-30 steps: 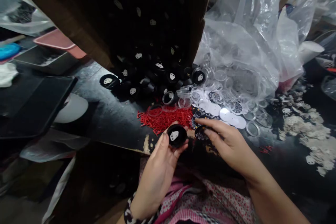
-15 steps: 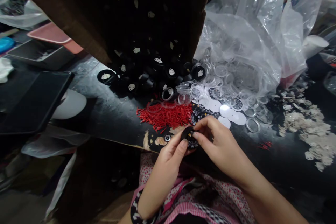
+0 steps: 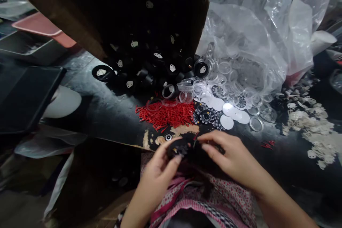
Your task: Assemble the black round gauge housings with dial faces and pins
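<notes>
Between the thumb and fingers of my left hand (image 3: 160, 165) is a black round part (image 3: 179, 146), tilted and blurred by motion, so its detail is unclear. My right hand (image 3: 227, 153) is just right of it, fingertips pinched together; a thin reddish and dark bit shows at the tips, too small to name. Beyond the hands lies a pile of small red pointers (image 3: 168, 114). Beside that pile are black printed dials (image 3: 207, 117) and white discs (image 3: 227, 122). A small black-and-white ring (image 3: 168, 137) rests near the table edge.
Clear plastic rings (image 3: 224, 67) spill from a clear plastic bag (image 3: 248, 32). A large box (image 3: 88, 32) on its side holds black round housings (image 3: 103, 73). Pale flat pieces (image 3: 317, 128) are heaped at the right, near a few loose red pointers (image 3: 268, 144). A dark tablet-like slab (image 3: 29, 96) is at left.
My hands have moved apart: the left went leftward with the black part, now tilted, and the right came away from its face. The view has shifted slightly.
</notes>
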### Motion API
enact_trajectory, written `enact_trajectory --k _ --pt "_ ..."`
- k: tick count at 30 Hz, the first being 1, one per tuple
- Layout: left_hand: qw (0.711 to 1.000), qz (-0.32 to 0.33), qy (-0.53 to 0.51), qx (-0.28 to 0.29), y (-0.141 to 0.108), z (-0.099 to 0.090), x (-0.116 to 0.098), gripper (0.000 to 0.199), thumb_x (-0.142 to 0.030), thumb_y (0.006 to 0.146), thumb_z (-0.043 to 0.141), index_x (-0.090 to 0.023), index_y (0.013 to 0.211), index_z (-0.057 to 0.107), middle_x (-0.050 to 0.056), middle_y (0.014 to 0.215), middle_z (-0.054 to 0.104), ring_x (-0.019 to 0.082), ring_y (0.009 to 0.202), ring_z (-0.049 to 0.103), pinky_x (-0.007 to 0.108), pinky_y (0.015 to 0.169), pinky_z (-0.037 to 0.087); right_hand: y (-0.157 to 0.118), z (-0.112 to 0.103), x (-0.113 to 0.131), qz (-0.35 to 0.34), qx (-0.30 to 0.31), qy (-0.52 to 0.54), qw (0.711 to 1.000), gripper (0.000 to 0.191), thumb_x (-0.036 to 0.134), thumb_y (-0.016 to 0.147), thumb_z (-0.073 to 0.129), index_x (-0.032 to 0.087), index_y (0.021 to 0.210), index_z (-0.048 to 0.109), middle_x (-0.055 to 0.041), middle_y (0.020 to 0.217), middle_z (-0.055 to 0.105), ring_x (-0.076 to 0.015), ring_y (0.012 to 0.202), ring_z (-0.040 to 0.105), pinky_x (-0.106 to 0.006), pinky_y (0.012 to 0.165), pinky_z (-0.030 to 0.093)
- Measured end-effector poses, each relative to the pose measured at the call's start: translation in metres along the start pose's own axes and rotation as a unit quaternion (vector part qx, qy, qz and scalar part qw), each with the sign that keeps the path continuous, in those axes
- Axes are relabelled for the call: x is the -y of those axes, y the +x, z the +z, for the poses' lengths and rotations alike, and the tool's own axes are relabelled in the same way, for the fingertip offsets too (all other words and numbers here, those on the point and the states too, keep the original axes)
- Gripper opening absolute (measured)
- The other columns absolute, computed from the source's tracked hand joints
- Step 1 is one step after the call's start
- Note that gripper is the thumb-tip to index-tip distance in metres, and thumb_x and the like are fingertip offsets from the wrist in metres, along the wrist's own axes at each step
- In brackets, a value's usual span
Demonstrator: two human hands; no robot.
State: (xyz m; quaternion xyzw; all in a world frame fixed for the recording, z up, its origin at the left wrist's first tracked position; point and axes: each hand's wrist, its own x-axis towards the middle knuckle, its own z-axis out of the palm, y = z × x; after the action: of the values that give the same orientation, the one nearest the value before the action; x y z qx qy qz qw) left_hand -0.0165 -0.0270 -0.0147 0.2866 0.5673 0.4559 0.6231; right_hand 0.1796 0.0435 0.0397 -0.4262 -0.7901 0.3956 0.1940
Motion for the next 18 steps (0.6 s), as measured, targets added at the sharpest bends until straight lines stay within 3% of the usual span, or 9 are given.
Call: enact_trajectory --k 2,4,7,12,15,18 --pt "0.996 -0.005 -0.082 -0.041 0.002 -0.002 0.001 0.035 -0.032 0.082 0.072 -0.028 0.116 0.064 0.001 0.115 0.073 0.018 0.11 0.068 0.025 0.097 0.053 0.006 -0.002 -0.004 -0.018 -0.002 -0.138 0.99 0.018 0.002 0.092 0.061 0.016 0.103 0.065 -0.0043 0.095 0.064 -0.0242 0.089 0.058 -0.037 0.081 0.042" --pt "0.985 -0.017 -0.159 -0.064 0.003 0.0 -0.002 0.037 -0.032 0.078 0.076 -0.024 0.112 0.064 0.004 0.111 0.075 0.019 0.105 0.07 0.028 0.094 0.056 0.013 0.001 -0.006 -0.034 0.035 -0.255 0.966 0.015 0.005 0.092 0.067 0.017 0.101 0.066 -0.0049 0.091 0.061 -0.0271 0.087 0.056 -0.041 0.08 0.041" --pt "0.97 -0.04 -0.224 -0.09 0.002 0.008 -0.007 0.041 -0.031 0.076 0.079 -0.02 0.111 0.062 0.009 0.107 0.076 0.021 0.102 0.072 0.03 0.089 0.059 0.022 0.01 -0.004 -0.046 0.065 -0.347 0.934 0.009 0.014 0.094 0.071 0.018 0.101 0.066 -0.0053 0.093 0.06 -0.0289 0.087 0.055 -0.042 0.078 0.04" --pt "0.961 -0.071 -0.258 -0.072 0.0 0.016 -0.01 0.047 -0.031 0.079 0.076 -0.022 0.121 0.056 0.011 0.115 0.074 0.027 0.106 0.071 0.036 0.086 0.06 0.033 0.018 0.002 -0.04 0.058 -0.4 0.914 0.007 0.015 0.095 0.071 0.015 0.095 0.064 -0.0059 0.091 0.062 -0.0283 0.085 0.056 -0.041 0.073 0.039" --pt "0.957 -0.082 -0.273 -0.043 0.0 0.017 -0.009 0.04 -0.03 0.084 0.07 -0.024 0.121 0.056 0.01 0.121 0.072 0.027 0.109 0.07 0.036 0.088 0.06 0.039 0.018 0.005 -0.049 0.065 -0.411 0.908 0.009 0.014 0.094 0.071 0.014 0.089 0.063 -0.0077 0.089 0.063 -0.0283 0.082 0.057 -0.041 0.072 0.038" --pt "0.947 -0.088 -0.307 -0.028 0.002 0.017 -0.012 0.031 -0.028 0.09 0.063 -0.026 0.121 0.057 0.006 0.125 0.07 0.025 0.108 0.07 0.035 0.088 0.06 0.042 0.017 0.006 -0.036 0.06 -0.365 0.928 0.009 0.014 0.093 0.07 0.014 0.087 0.063 -0.0082 0.087 0.063 -0.0281 0.082 0.058 -0.04 0.073 0.039"
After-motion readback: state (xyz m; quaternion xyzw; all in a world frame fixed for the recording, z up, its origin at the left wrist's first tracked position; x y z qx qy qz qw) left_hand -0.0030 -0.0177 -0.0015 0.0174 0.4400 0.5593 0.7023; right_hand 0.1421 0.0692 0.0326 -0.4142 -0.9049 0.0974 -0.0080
